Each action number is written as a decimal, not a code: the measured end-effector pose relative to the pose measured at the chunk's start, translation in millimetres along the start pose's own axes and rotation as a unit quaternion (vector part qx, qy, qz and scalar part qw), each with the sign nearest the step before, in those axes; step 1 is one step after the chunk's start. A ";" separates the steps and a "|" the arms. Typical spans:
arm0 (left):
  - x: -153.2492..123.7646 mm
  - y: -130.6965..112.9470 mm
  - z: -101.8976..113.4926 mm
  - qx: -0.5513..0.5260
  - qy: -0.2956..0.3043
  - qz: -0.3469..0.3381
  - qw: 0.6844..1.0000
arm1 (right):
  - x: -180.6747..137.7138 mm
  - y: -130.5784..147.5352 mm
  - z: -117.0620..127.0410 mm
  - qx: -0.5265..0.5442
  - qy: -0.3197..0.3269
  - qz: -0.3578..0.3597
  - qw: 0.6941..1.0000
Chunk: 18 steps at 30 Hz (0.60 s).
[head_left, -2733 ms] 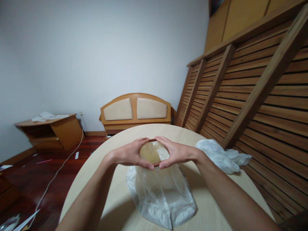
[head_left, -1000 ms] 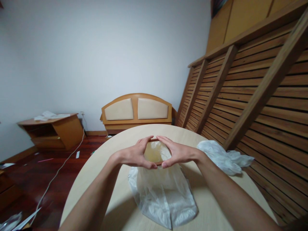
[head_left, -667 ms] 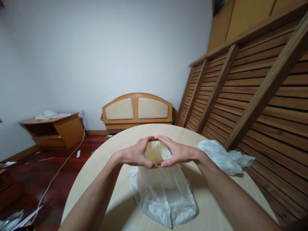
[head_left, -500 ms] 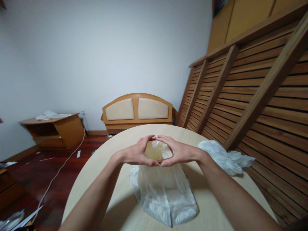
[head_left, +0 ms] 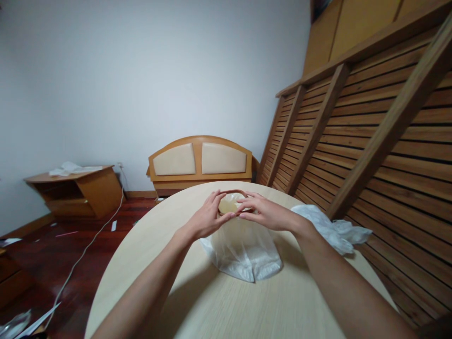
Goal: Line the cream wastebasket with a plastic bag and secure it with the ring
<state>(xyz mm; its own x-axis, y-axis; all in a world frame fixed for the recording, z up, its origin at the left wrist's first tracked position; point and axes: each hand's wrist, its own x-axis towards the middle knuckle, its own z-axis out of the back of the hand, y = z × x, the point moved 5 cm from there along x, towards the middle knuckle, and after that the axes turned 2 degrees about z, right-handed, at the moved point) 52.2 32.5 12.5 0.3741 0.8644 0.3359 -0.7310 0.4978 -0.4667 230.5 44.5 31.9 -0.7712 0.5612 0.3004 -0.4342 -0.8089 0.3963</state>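
Note:
A translucent white plastic bag point(head_left: 247, 256) spreads over the middle of the table, its lower end flared toward me. Round its mouth runs a thin brown ring point(head_left: 233, 191), and a pale yellowish inside shows through the opening. My left hand point(head_left: 205, 219) grips the left side of the ring, thumb at the near edge and fingers at the far edge. On the right side, my right hand point(head_left: 266, 213) has its thumb at the near rim and some fingers reaching over the opening. Whether a container stands inside the bag I cannot tell.
The round pale table point(head_left: 141, 263) carries a crumpled white plastic bag point(head_left: 330, 228) at its right edge. Slatted wooden panels point(head_left: 370, 136) lean close on the right. Behind are a headboard point(head_left: 199, 160) and a low cabinet point(head_left: 95, 190); a white cable point(head_left: 93, 242) crosses the floor.
Both hands and the ring have moved away from me and up in the view, drawing the bag along. My right fingers have shifted from the far rim to over the opening.

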 end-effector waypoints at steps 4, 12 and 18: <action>1.0 4.5 -7.6 -0.042 0.009 0.023 0.999 | -1.6 -3.6 0.4 -0.007 -0.015 -0.015 1.000; 3.6 12.6 -19.5 -0.110 0.021 0.058 0.992 | 3.1 4.8 -2.6 -0.036 -0.035 0.011 0.999; 10.8 29.3 -34.8 -0.132 -0.041 0.054 0.989 | 7.3 5.3 -7.7 -0.064 -0.054 -0.004 0.996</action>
<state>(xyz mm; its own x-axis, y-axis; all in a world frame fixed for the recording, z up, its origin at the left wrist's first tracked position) 54.7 58.9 -26.1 0.2468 0.9100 0.3331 -0.5852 0.4139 -0.6973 219.0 43.0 29.5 -0.7159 0.5774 0.3925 -0.5009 -0.8164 0.2872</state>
